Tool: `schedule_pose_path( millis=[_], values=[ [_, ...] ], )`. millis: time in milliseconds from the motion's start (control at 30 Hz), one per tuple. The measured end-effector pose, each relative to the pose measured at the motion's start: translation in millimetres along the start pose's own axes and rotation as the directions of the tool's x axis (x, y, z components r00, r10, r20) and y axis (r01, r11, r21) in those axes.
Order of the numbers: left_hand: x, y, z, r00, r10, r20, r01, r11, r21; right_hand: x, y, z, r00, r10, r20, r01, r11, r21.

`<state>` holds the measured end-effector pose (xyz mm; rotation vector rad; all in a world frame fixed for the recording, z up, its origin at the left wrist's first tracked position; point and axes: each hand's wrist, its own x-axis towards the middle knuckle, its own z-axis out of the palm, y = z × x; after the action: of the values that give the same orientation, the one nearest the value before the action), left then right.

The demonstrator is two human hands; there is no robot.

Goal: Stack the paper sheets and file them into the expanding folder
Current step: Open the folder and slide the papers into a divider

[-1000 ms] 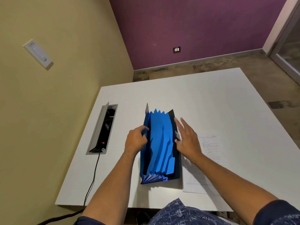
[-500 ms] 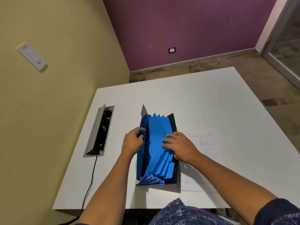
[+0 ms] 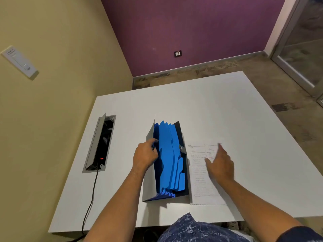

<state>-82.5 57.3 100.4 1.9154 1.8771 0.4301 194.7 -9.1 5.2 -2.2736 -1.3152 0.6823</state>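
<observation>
**While left hand props folder open, right hand hovers over the sheets**

While the white counter [image 3: 218,109] takes up most of the view, only a few things sit on it. Biggest item: expanding folder [image 3: 170,163], standing open near the front edge, blue pocket dividers fanned out, grey front cover tilted left, dark back cover on the right with a small clasp tab at its top edge. Accordion pleats show at the near end.

Next: paper sheets [image 3: 201,186], printed, lying flat on the counter just right of the folder, left edge touching or tucked against the folder's dark cover. Can't tell how many sheets are in the pile.

Cable box [image 3: 99,145] recessed in the counter, well left of the folder, lid up, red LED lit inside, black cable [image 3: 90,201] running from it off the front edge.

Left hand [image 3: 144,157]: grip closed on the folder's front cover edge, fingertips curled into the first pocket, pulling it apart from the dividers.

Right hand [image 3: 220,165]: grip open, fingers spread, palm down over the upper part of the sheets. Motion-blurred; can't tell if it touches the paper. Holding nothing.
</observation>
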Motion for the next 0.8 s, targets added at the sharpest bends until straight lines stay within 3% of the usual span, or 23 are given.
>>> schedule_pose_path(
  millis=[100,167,467,700,800],
  values=[
    [0,4,3,1.0,-0.002,0.017,0.002,1.0,0.008,-4,21,-4,0.948,0.316,0.038,-0.306,0.938,-0.16],
    [0,6,5,1.0,-0.003,0.021,0.003,1.0,0.014,-8,28,-2,0.915,0.4,0.046,-0.386,0.904,-0.182],
    [2,6,8,0.999,-0.036,-0.002,0.036,0.999,0.013,-8,25,10,0.91,0.413,0.037,-0.378,0.863,-0.337],
    [4,-2,2,0.998,-0.065,-0.022,0.065,0.998,0.002,22,41,5,0.826,0.56,0.059,-0.554,0.827,-0.095],
    [4,-3,-2,0.996,-0.083,-0.028,0.083,0.997,-0.006,29,49,6,0.823,0.563,0.07,-0.561,0.826,-0.053]
  ],
)
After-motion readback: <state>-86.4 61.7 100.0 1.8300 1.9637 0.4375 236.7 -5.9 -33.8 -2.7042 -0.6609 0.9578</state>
